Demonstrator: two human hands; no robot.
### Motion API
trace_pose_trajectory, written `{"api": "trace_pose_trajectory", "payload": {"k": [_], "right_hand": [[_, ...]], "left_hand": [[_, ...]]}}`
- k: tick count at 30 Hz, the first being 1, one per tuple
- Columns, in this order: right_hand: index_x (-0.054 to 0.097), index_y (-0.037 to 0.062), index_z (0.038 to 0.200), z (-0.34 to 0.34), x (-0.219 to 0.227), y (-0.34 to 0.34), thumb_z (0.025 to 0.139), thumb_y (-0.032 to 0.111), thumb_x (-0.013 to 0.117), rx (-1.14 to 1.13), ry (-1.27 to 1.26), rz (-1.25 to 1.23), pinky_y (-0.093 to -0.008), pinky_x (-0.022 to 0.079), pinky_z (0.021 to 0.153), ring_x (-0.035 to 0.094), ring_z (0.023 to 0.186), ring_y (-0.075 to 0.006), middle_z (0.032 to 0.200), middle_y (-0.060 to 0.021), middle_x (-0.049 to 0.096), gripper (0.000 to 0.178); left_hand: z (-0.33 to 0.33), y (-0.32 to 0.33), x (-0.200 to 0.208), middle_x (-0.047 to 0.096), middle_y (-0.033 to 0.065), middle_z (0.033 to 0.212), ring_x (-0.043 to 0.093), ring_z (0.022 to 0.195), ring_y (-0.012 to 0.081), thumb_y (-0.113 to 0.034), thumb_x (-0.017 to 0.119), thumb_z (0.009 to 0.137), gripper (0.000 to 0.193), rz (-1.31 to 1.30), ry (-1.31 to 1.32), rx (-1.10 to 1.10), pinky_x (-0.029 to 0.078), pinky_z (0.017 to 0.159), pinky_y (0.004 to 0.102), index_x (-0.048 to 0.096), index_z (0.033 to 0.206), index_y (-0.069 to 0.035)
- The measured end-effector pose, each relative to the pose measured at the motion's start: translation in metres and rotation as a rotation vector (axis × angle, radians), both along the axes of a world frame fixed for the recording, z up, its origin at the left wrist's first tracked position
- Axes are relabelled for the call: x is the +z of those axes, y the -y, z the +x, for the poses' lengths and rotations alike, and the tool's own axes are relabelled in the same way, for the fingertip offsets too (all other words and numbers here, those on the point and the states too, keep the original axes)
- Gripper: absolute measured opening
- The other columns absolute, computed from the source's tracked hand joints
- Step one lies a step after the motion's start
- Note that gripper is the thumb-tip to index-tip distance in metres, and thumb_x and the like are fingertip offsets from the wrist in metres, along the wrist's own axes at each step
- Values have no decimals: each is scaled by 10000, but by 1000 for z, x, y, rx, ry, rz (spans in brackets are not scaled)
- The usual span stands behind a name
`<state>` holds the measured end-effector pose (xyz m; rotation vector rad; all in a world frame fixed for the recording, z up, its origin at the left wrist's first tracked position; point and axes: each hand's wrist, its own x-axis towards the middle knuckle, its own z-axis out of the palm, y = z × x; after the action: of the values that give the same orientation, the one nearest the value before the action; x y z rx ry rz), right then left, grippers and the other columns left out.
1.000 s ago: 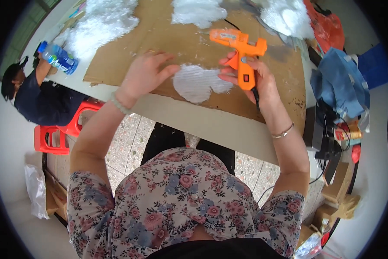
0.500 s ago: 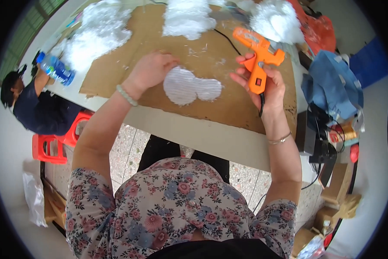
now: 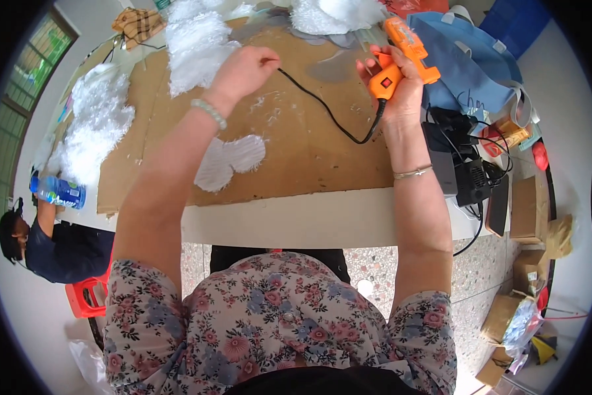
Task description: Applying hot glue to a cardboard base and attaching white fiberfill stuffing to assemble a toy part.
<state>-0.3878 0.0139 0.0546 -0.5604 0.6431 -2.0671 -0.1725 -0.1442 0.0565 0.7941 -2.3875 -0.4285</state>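
Note:
My right hand [image 3: 404, 89] is wrapped round the grip of an orange hot glue gun [image 3: 408, 43], held up over the right side of the cardboard. A black cord [image 3: 315, 99] runs from the gun's handle in a loop to my left hand [image 3: 243, 72]. The fingertips of that hand are pinched together on the cord. A white, fuzzy fabric piece with rounded lobes [image 3: 246, 153] lies flat on the brown cardboard sheet [image 3: 296, 168], partly hidden behind my left forearm. White shreds and specks of glue dot the cardboard.
White fluffy material lies in heaps [image 3: 91, 125] at the left and back. A person [image 3: 62, 247] sits at the far left, reaching toward a blue-labelled bottle [image 3: 62, 192]. On the right are a blue bag [image 3: 464, 59], black adapters with tangled cables [image 3: 470, 164] and cardboard boxes [image 3: 530, 210].
My left hand has left the fabric piece and now pinches the glue gun's cord. The gun has moved up and right in my right hand. The whole view has shifted.

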Motion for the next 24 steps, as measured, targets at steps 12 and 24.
{"api": "trace_pose_trajectory", "payload": {"k": [12,24], "right_hand": [[495,0,1090,-5,-27,15,881,102,494,-150,-93,257,-363,528,641,565,632,-184,888,-127,601,233],[508,7,1034,-8,-29,16,846,41,540,-145,-50,227,-323,497,606,545,630,-180,901,-130,594,194]], "left_hand": [[-107,10,-40,669,123,944,619,900,291,-460,731,700,458,114,378,147,489,788,381,670,886,-46],[-94,22,-38,658,8,796,566,677,84,-172,693,819,197,617,-201,-25,467,674,227,680,924,-6]]}}
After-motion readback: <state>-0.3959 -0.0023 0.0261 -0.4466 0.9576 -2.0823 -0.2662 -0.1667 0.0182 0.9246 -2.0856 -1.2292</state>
